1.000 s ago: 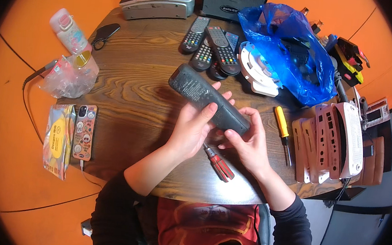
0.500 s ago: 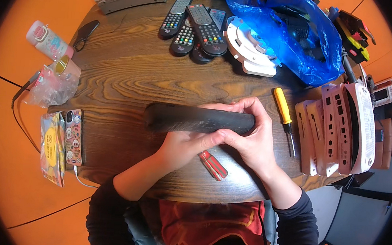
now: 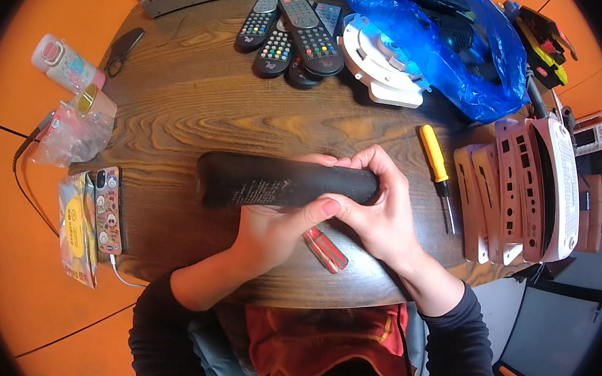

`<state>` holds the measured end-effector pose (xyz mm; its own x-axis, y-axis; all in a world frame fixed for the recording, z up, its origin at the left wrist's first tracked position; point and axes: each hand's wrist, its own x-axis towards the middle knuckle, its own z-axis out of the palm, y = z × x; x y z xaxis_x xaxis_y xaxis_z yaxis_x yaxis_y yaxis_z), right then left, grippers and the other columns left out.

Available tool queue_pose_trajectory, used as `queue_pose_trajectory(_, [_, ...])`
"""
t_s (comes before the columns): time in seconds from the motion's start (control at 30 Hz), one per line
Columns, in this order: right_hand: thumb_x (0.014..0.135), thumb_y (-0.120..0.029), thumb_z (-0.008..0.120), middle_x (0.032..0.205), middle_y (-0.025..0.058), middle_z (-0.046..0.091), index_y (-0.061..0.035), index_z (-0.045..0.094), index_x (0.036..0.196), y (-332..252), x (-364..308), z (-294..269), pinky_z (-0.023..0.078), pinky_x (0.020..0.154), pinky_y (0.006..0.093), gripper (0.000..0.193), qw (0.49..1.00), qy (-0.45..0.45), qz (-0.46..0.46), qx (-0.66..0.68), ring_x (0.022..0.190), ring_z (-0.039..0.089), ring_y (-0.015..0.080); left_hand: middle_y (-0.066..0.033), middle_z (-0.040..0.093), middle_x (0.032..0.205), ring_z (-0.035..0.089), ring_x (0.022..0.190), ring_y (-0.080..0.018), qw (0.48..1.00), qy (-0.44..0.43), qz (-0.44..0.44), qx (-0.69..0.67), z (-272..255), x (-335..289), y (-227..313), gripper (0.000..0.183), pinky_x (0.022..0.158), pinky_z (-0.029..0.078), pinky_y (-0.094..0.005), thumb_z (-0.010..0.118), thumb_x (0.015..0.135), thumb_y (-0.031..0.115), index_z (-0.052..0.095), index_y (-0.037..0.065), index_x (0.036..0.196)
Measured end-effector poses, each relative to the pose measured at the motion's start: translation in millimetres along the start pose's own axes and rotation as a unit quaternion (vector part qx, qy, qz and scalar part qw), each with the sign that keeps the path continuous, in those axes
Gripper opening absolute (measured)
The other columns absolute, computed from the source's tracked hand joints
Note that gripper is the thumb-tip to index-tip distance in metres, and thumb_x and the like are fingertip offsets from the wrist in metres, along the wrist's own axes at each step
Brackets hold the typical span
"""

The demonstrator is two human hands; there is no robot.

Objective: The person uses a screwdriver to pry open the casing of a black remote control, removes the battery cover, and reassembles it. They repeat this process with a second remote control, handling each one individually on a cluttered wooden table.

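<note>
A long black remote control (image 3: 273, 180), its back with faint pale print toward me, is held in both hands above the table. My left hand (image 3: 276, 237) supports it from below, thumb along the near edge. Curled round its right end is my right hand (image 3: 386, 212), fingers along the far edge and thumb at the near side. Both thumbs come close together. Beneath my hands lies a red tool handle with grey stripes (image 3: 327, 251), its far end hidden. Right of my right hand, a yellow-handled screwdriver (image 3: 433, 154) rests on the table.
Several remote controls (image 3: 302, 36) are heaped at the back, beside a round white plastic part (image 3: 378, 63) and a blue plastic bag (image 3: 458, 73). White device casings (image 3: 516, 198) stand at the right. A phone (image 3: 108, 212), a packet (image 3: 78, 230) and a bottle (image 3: 63, 63) are at the left.
The remote control has shifted a little left and tilted, so more of its printed back shows. Both hands keep their hold. The whole view has shifted slightly.
</note>
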<state>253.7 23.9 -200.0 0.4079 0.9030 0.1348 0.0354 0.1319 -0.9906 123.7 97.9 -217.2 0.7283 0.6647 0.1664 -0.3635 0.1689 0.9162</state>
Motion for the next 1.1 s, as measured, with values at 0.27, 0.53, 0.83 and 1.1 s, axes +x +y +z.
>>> queue_pose_trajectory(0.27, [0.059, -0.012, 0.083, 0.078, -0.0001, 0.057, -0.0099, 0.04, 0.107, -34.2, 21.8, -66.0, 0.043, 0.063, 0.0205, 0.064, 0.997, -0.056, 0.053, -0.02, 0.074, 0.055, 0.0077, -0.0158, 0.036, 0.133, 0.043, 0.118, -0.0259, 0.961, -0.241, -0.133, -0.005, -13.3, 20.8, 24.1, 0.075, 0.098, 0.037, -0.0426, 0.066, 0.077, 0.011, 0.021, 0.001, 0.136])
queue_pose_trajectory(0.53, [0.069, -0.002, 0.074, 0.096, 0.0068, 0.058, -0.0042, 0.031, 0.131, -26.9, 15.5, -32.3, 0.047, 0.075, 0.0238, 0.075, 0.996, 0.038, -0.021, 0.082, 0.084, 0.058, 0.0115, -0.0184, 0.055, 0.111, 0.059, 0.097, -0.0251, 0.948, -0.192, -0.245, -0.066, 1.1, 14.5, 20.3, 0.043, 0.082, 0.051, -0.0378, 0.049, 0.088, 0.009, 0.033, -0.001, 0.127])
queue_pose_trajectory(0.83, [0.086, -0.003, 0.053, 0.104, 0.0194, 0.056, -0.0113, 0.006, 0.138, -19.1, 7.0, 4.5, 0.048, 0.083, 0.0372, 0.071, 0.972, -0.037, -0.008, 0.234, 0.096, 0.058, 0.0248, -0.0106, 0.054, 0.101, 0.06, 0.081, -0.0152, 0.969, -0.112, -0.199, -0.09, 12.3, -1.2, 18.8, 0.041, 0.069, 0.05, -0.026, 0.045, 0.09, 0.003, 0.029, 0.0, 0.127])
queue_pose_trajectory(1.1, [0.086, 0.002, 0.047, 0.094, 0.0123, 0.054, -0.0114, 0.014, 0.135, -27.3, -1.6, 18.8, 0.05, 0.078, 0.0323, 0.06, 0.982, 0.027, -0.015, 0.188, 0.084, 0.058, 0.0175, -0.0084, 0.055, 0.082, 0.056, 0.063, -0.0117, 0.992, -0.05, -0.116, -0.022, 28.2, -11.3, 17.0, 0.026, 0.058, 0.047, -0.0237, 0.044, 0.092, 0.009, 0.038, -0.002, 0.115])
